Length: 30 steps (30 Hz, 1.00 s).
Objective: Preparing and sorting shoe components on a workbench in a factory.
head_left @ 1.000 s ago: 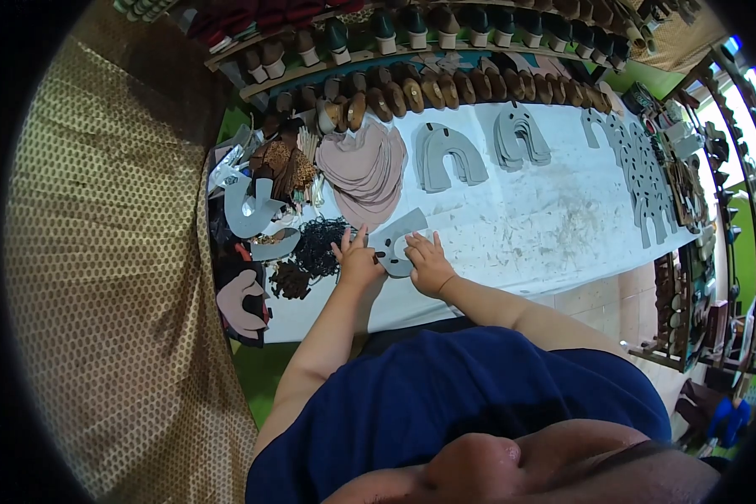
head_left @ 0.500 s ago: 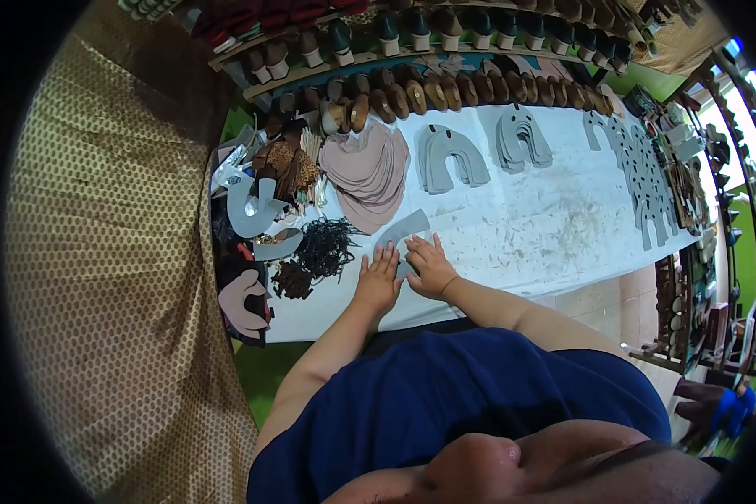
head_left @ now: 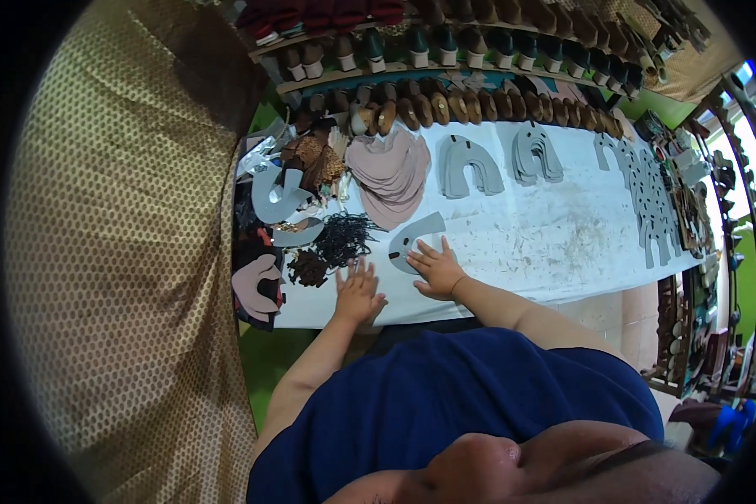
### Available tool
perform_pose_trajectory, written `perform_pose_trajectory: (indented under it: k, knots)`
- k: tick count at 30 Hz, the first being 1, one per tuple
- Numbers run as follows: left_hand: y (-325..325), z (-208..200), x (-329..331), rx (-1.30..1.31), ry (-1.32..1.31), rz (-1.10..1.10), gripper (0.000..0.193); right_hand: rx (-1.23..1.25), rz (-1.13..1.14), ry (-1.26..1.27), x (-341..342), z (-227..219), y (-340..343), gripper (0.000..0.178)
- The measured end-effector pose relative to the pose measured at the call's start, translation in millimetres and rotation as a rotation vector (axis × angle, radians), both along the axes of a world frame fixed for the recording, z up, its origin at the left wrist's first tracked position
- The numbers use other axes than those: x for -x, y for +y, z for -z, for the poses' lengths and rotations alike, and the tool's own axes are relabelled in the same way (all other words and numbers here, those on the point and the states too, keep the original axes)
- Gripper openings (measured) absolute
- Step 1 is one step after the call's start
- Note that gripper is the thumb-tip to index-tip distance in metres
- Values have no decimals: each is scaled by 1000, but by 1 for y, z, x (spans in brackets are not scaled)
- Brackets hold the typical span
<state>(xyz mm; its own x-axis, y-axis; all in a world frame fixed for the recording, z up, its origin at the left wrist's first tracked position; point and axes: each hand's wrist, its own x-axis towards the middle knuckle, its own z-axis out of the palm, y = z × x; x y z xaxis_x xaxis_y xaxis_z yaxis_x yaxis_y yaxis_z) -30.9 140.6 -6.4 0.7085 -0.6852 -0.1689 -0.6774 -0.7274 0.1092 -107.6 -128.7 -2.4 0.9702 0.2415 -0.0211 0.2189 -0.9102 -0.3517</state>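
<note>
My right hand (head_left: 438, 270) lies on the edge of a grey curved shoe-upper piece (head_left: 422, 228), its fingers spread. Small dark patches show on the grey piece, and part of its lower edge is under my fingers. My left hand (head_left: 358, 296) is apart from it, fingers spread, over the white-covered table near the front edge. Closest to that hand are a tangle of thin black strips (head_left: 346, 238) and a small heap of brown strips (head_left: 308, 267). Neither hand holds anything.
Pink cut pieces (head_left: 391, 181) are stacked behind the grey piece. Farther right lie two stacks of grey arch-shaped pieces (head_left: 456, 172) (head_left: 525, 160), then a long row of grey pieces (head_left: 649, 206). Shoes on racks (head_left: 445, 50) line the back; a patterned curtain (head_left: 134, 252) hangs left.
My left hand has come off the grey piece and moved left toward the strips. My right hand stays at the piece, now uncovering its dark patches. The whole view has shifted slightly.
</note>
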Motion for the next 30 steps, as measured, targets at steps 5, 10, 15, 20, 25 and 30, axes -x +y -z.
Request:
perform_pose_trajectory:
  k: [5,10,15,20,25,30]
  knots:
    - [85,-2,19,-73,46,-429,101,71,-12,39,2,-2,3,68]
    - [106,-11,15,-186,299,-500,105,137,-40,55,-3,-4,10,70]
    - [115,-8,7,-183,389,-469,108,160,0,-57,-30,28,22,65]
    - [120,-6,1,-219,439,-425,109,269,81,90,-40,14,40,71]
    - [133,4,-12,-136,542,-399,101,281,104,89,-19,12,53,74]
    - [138,8,-18,-93,576,-346,87,275,163,163,3,10,61,77]
